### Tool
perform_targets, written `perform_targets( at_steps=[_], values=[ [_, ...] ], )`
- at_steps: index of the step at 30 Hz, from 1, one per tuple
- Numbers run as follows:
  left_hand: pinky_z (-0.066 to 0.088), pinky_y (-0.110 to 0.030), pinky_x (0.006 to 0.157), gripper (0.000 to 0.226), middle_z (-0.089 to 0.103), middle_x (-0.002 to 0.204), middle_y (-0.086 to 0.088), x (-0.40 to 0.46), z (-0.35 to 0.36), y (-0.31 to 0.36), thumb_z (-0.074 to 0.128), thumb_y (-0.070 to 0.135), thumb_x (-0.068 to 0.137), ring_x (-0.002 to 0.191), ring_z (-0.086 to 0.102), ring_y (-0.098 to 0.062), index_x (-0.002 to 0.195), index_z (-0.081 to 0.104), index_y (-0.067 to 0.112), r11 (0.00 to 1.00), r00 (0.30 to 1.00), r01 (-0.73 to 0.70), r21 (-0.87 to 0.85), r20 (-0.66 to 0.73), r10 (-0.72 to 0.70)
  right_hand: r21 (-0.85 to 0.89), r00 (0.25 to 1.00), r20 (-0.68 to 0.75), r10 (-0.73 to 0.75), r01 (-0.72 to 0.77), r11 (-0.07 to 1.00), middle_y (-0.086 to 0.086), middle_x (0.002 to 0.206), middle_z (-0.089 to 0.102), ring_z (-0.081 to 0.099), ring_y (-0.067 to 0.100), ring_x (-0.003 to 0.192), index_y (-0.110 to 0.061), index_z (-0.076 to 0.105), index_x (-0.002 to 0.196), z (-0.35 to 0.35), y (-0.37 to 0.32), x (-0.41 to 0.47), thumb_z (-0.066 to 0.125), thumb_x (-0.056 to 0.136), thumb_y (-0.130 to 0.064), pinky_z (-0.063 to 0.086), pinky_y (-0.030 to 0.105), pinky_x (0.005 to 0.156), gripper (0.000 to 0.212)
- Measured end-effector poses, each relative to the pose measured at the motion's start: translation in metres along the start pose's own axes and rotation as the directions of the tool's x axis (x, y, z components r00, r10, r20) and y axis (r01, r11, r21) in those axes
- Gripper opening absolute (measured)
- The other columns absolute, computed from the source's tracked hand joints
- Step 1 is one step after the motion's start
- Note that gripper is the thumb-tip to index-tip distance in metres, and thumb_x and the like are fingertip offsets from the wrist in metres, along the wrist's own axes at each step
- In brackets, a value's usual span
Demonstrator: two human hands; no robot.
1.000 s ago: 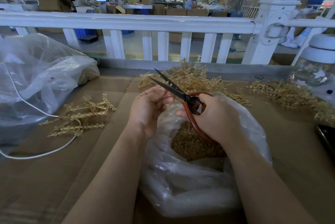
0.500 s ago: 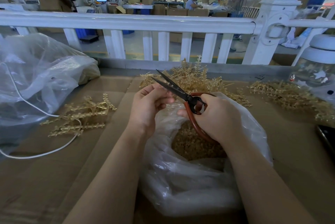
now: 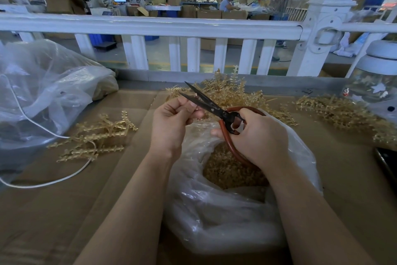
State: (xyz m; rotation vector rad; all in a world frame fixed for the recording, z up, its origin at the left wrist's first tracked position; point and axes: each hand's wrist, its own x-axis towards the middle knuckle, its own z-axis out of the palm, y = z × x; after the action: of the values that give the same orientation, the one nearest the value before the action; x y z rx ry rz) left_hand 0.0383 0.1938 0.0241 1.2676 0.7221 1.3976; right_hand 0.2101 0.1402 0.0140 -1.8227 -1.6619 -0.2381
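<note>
Cardboard tabletop (image 3: 129, 179) bounded by white railing (image 3: 150, 26), plastic bag (image 3: 214, 217) nearest.
Right hand (image 3: 260, 136) grips scissors (image 3: 225, 114); left hand (image 3: 171, 123) pinches a small piece (image 3: 195, 95) at the blades (image 3: 200, 98), parted as before.

On the surface (image 3: 53, 211) just before me sits an open bag (image 3: 225, 217). Above it, my right hand (image 3: 257, 138) holds scissors (image 3: 214, 109), and my left hand (image 3: 171, 123), to their left, pinches a small piece (image 3: 195, 95) between the blades. A sprig heap (image 3: 232, 91) lies behind the bag, a larger bag (image 3: 43, 88) far left, a jar (image 3: 373, 84) far right, and a railing (image 3: 150, 26) behind everything.
</note>
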Motion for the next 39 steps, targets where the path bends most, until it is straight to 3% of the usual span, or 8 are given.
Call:
perform_targets(
  at_steps=[3,8,12,17,23,33,39],
  values=[
    [0.044,-0.015,0.06,0.028,0.07,0.067,-0.001,0.0001,0.0,-0.0001,0.06,0.005,0.094,0.063,0.062,-0.007,0.071,0.07,0.016,0.997,0.998,0.06,-0.058,0.007,-0.06,-0.005,1.0,-0.01,-0.004,0.004,1.0,-0.026,0.066,0.046,0.04,-0.007,0.059,-0.038,0.057,0.086,0.0003,0.0017,0.0,0.036,0.067,-0.096,0.027,0.013,0.05,0.064],
    [0.045,-0.015,0.059,0.02,0.069,0.067,-0.002,0.001,-0.0024,-0.0002,0.061,0.007,0.093,0.063,0.062,-0.007,0.074,0.068,0.012,0.98,0.99,0.143,-0.138,0.038,-0.139,-0.005,1.0,-0.016,-0.02,0.02,1.0,-0.025,0.066,0.049,0.041,-0.009,0.059,-0.036,0.057,0.083,0.0007,0.0018,-0.0002,0.038,0.07,-0.095,0.028,0.014,0.049,0.063],
    [0.044,-0.015,0.062,0.013,0.069,0.068,0.0,0.0004,-0.0026,-0.0001,0.06,0.008,0.093,0.064,0.061,-0.005,0.082,0.066,0.008,0.979,0.987,0.154,-0.131,0.077,-0.144,-0.011,1.0,-0.012,-0.024,0.024,1.0,-0.023,0.072,0.055,0.05,0.001,0.066,-0.035,0.06,0.085,0.0015,0.0028,0.0,0.04,0.071,-0.094,0.032,0.014,0.052,0.064],
    [0.039,-0.018,0.064,0.016,0.063,0.067,0.002,0.0005,-0.0032,-0.0003,0.06,0.009,0.092,0.066,0.053,-0.005,0.077,0.065,0.012,0.984,0.985,0.151,-0.099,0.101,-0.141,-0.025,1.0,-0.007,-0.013,0.013,1.0,-0.023,0.073,0.055,0.046,-0.001,0.064,-0.034,0.062,0.089,0.0018,0.0026,0.0013,0.039,0.07,-0.093,0.034,0.015,0.051,0.066],
    [0.038,-0.019,0.065,0.007,0.058,0.066,0.002,-0.0007,-0.0039,0.0024,0.066,0.022,0.076,0.063,0.049,-0.005,0.071,0.068,0.017,0.977,0.978,0.176,-0.123,0.137,-0.159,0.003,1.0,-0.013,-0.007,0.007,1.0,-0.027,0.065,0.046,0.04,-0.011,0.06,-0.037,0.056,0.083,0.0003,0.001,-0.0002,0.04,0.07,-0.093,0.029,0.015,0.048,0.059],
    [0.04,-0.019,0.065,0.02,0.061,0.064,0.001,-0.0006,-0.0041,0.0027,0.063,0.012,0.084,0.062,0.051,-0.007,0.065,0.07,0.018,0.972,0.977,0.183,-0.149,0.136,-0.163,-0.011,0.999,-0.048,-0.026,0.026,1.0,-0.027,0.061,0.043,0.037,-0.012,0.056,-0.036,0.06,0.082,-0.001,0.0006,0.0004,0.046,0.073,-0.09,0.025,0.013,0.048,0.056],
    [0.04,-0.019,0.065,0.015,0.063,0.064,0.005,-0.0006,-0.0036,0.0028,0.066,0.022,0.077,0.062,0.052,-0.004,0.064,0.073,0.019,0.967,0.972,0.197,-0.161,0.161,-0.171,0.003,0.997,-0.068,-0.046,0.046,0.999,-0.019,0.067,0.056,0.047,0.004,0.062,-0.031,0.067,0.08,-0.0014,-0.0008,-0.0009,0.039,0.071,-0.092,0.027,0.008,0.053,0.067]
  ],
)
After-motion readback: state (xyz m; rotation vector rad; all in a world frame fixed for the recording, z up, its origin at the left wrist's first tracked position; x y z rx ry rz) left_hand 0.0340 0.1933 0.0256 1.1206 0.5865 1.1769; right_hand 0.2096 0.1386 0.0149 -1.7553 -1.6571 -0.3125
